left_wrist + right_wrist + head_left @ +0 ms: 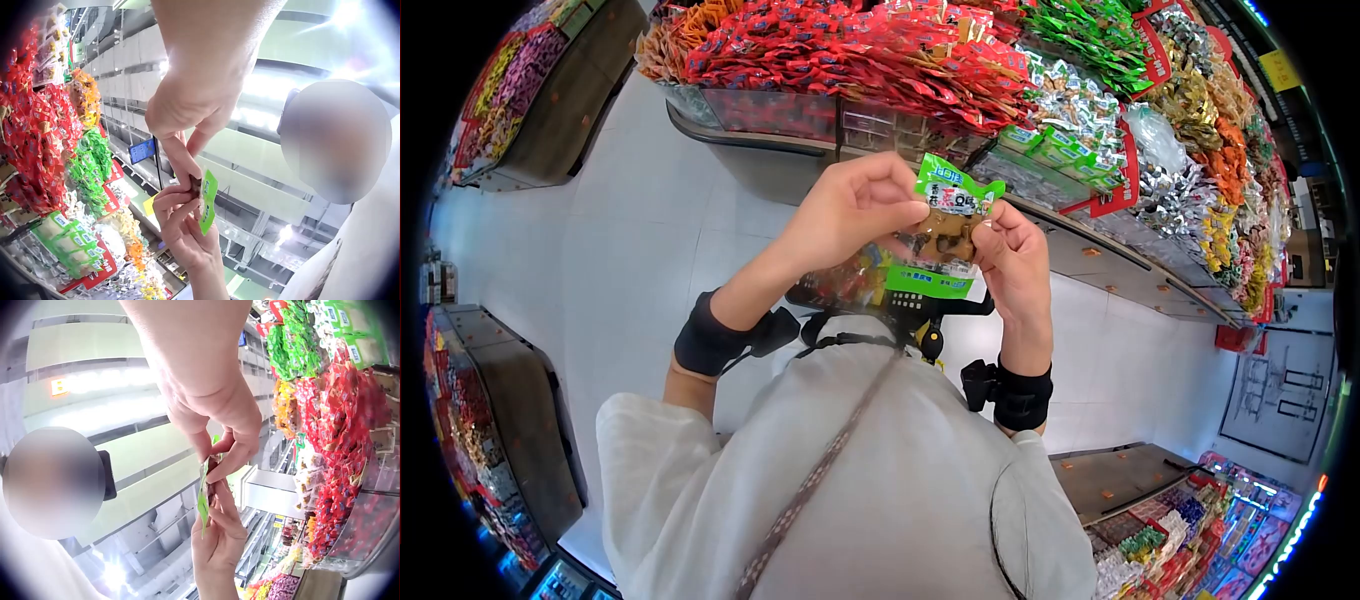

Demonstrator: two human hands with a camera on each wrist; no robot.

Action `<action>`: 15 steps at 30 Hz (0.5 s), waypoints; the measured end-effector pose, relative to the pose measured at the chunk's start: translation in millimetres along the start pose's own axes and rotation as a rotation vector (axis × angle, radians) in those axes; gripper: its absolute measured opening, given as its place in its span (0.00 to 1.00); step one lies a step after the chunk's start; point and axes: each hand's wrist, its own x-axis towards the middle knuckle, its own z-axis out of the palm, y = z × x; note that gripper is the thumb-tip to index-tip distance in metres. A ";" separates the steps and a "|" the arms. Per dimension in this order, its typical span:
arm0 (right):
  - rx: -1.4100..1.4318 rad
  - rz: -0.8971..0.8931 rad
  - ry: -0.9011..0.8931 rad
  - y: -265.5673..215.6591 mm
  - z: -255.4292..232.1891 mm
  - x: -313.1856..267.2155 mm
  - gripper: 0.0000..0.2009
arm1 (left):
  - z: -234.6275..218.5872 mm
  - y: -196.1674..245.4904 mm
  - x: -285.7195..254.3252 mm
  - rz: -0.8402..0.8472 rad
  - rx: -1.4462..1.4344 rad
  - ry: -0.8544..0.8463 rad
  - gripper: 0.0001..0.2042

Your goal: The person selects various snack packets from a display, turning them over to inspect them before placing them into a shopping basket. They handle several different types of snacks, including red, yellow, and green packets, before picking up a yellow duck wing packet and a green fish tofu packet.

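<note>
A small green packet [955,195] with a clear middle showing brown pieces is held up in front of the chest. My left hand [850,215] pinches its left edge between thumb and fingers. The right hand [1015,262] pinches its right edge. Seen from the left wrist, the packet [209,201] is nearly edge-on between the left hand [194,112] above and the right hand [190,240] below. In the right wrist view the green packet [202,503] hangs between the right hand [215,406] and the left hand [215,547].
A long display of red packets [870,60], green packets [1090,45] and silvery ones [1070,95] curves ahead and to the right. More stands [495,420] are at the left and lower right [1125,475]. Pale tiled floor [640,235] lies between them.
</note>
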 end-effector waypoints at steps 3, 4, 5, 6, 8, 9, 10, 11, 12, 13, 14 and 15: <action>-0.049 -0.033 0.031 -1.4 3.9 -4.5 0.06 | 2.9 -0.5 -2.7 -0.005 -0.015 0.009 0.05; -0.065 -0.042 0.035 -1.6 4.2 -6.4 0.06 | 4.2 -0.9 -3.6 -0.008 -0.019 0.012 0.05; -0.076 -0.051 0.037 -1.7 3.8 -8.6 0.06 | 6.3 -1.6 -4.9 -0.011 -0.016 0.019 0.04; -0.086 -0.059 0.039 -2.0 2.8 -10.6 0.06 | 8.6 -2.1 -5.8 -0.013 -0.013 0.026 0.04; -0.095 -0.070 0.046 -3.6 3.4 -13.9 0.06 | 11.2 -2.7 -7.0 -0.011 -0.007 0.031 0.04; -0.097 -0.077 0.048 -3.8 4.1 -15.6 0.06 | 12.0 -3.4 -7.5 -0.009 -0.004 0.029 0.04; -0.098 -0.084 0.052 -3.7 4.5 -17.0 0.06 | 12.7 -3.9 -8.3 -0.007 -0.002 0.027 0.05; -0.100 -0.091 0.057 -3.9 5.0 -18.4 0.06 | 13.3 -3.6 -9.1 -0.005 -0.002 0.025 0.05; -0.091 -0.098 0.039 -4.7 5.1 -19.9 0.06 | 14.1 -3.3 -9.9 -0.003 -0.001 0.023 0.05; -0.083 -0.104 0.021 -5.7 4.7 -21.4 0.06 | 15.0 -3.5 -10.8 -0.001 0.000 0.020 0.05; -0.074 -0.111 0.003 -6.4 4.3 -22.9 0.06 | 15.6 -3.6 -11.8 0.005 -0.008 0.015 0.05; -0.080 -0.107 -0.003 -6.5 4.2 -24.3 0.06 | 15.8 -3.7 -12.8 0.012 -0.015 0.010 0.05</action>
